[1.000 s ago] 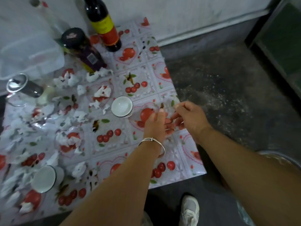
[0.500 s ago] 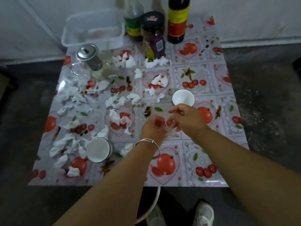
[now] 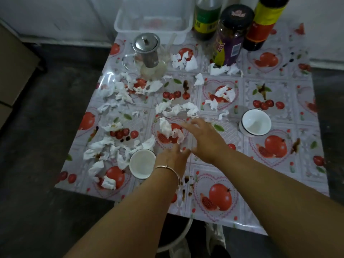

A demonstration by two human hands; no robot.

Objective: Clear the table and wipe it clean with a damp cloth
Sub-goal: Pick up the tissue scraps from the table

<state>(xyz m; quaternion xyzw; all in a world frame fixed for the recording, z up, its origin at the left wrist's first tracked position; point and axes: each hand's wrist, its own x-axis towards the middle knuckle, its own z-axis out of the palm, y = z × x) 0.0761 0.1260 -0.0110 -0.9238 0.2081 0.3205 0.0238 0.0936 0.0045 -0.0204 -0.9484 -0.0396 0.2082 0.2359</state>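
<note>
Near the table's [image 3: 279, 216] front edge, left of centre, both hands hover over torn tissue scraps [image 3: 168, 128]. Right hand [image 3: 206, 140] spread open, fingers reaching, holding nothing. Left hand [image 3: 172, 159] loosely open just beside the near white cup [image 3: 142, 163], also empty. Judged step: clearing, barely begun; scraps cover the left half, second cup [image 3: 256, 124] sits toward the right edge, glass teapot [image 3: 149, 54], jar [image 3: 229, 36] and bottles along the back edge. Next: gather scraps into a pinch or sweep. No damp cloth in view.
</note>
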